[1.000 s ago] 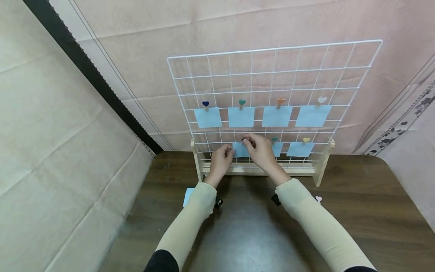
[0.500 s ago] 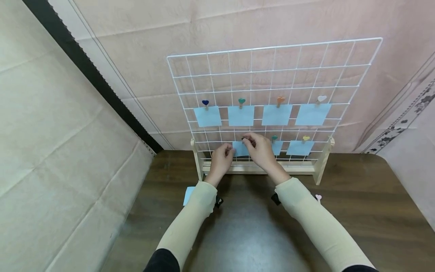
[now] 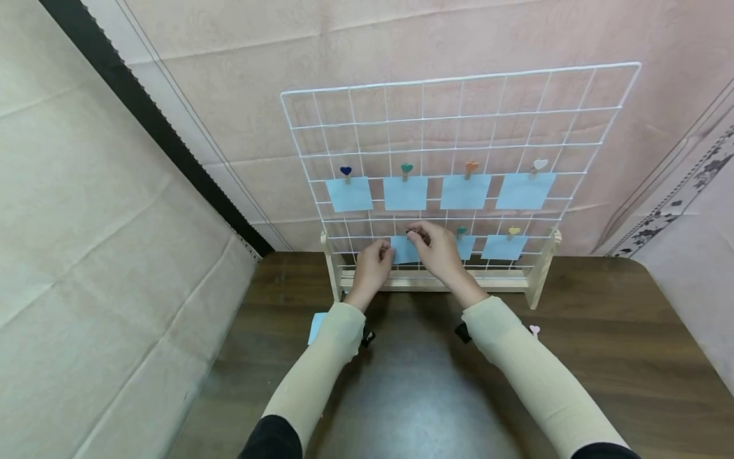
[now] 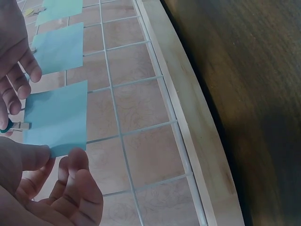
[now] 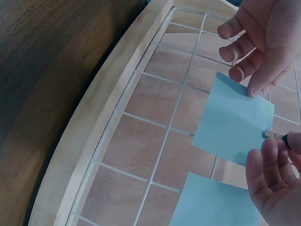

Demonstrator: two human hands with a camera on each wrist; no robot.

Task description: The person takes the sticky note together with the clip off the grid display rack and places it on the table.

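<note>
In the head view a white wire grid (image 3: 459,116) stands upright in a wooden base. My left hand (image 3: 371,268) pinches one side edge of a light blue paper square (image 4: 59,117) on the grid's lower row. At the top edge of that square, my right hand (image 3: 440,252) grips a small wooden clothespin (image 5: 270,134) with a dark green end. The clip's jaws lie over the paper in both wrist views. In the head view the right fingers mostly cover the clip.
More blue squares (image 3: 462,191) hang above under heart-topped clothespins, and two (image 3: 504,247) hang to the right on the lower row. On the brown table (image 3: 424,382) lie blue paper (image 3: 316,326) by my left sleeve and a pink heart clothespin (image 3: 534,329) by my right.
Both hands keep their hold on the same paper square and clothespin. Only the head view has shifted slightly.
</note>
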